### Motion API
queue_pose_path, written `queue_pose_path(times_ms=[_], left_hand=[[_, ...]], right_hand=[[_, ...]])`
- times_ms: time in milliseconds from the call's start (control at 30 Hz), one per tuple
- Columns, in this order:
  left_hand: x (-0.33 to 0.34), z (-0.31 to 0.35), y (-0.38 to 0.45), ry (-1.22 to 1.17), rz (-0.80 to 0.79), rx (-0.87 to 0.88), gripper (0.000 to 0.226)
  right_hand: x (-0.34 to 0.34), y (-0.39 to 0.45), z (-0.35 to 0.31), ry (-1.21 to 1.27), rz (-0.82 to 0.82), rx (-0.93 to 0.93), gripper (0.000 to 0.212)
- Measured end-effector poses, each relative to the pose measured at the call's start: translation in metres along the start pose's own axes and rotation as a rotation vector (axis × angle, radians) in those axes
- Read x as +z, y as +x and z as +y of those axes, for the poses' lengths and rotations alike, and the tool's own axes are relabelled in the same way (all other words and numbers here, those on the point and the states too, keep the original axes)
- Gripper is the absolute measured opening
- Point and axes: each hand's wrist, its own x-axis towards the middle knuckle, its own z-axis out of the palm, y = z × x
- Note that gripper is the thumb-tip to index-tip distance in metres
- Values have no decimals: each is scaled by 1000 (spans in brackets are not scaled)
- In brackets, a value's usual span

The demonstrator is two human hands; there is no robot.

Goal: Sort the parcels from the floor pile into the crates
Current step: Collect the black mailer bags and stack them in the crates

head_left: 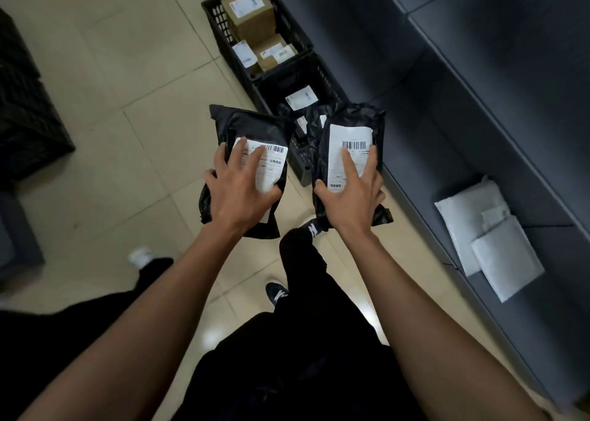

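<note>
My left hand (pixel 241 184) grips a black plastic parcel (pixel 252 127) with a white barcode label, fingers spread over the label and thumb round its edge. My right hand (pixel 352 191) holds a second black parcel (pixel 351 119) the same way. Both parcels hang in the air above the floor, just before the near black crate (pixel 322 76), which holds several black labelled parcels. Behind it stands the far black crate (pixel 210 12), filled with brown cardboard boxes.
A dark grey sofa (pixel 463 69) runs along the right, with two white mailer bags (pixel 488 235) lying on its seat. Dark crates or furniture (pixel 25 117) stand at the left. My legs and shoes are on the beige tiled floor (pixel 127 53) below.
</note>
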Motion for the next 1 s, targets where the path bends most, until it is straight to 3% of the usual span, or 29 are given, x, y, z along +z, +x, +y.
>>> queue_pose_path(times_ms=[300,600,800,1000], left_hand=[[6,5,156,139,-145,90,71],[-9,14,275,189,-211,221,76],[27,12,375,198,-264,361,77],[73,-23,486,135,-400,470,79]], right_hand=[[65,125,-21,23,-86,208,83],[83,195,-38,79,-109,376,83],[125,240,-45,109,-61,499,84],[214,291,-77,150,-20,768,82]])
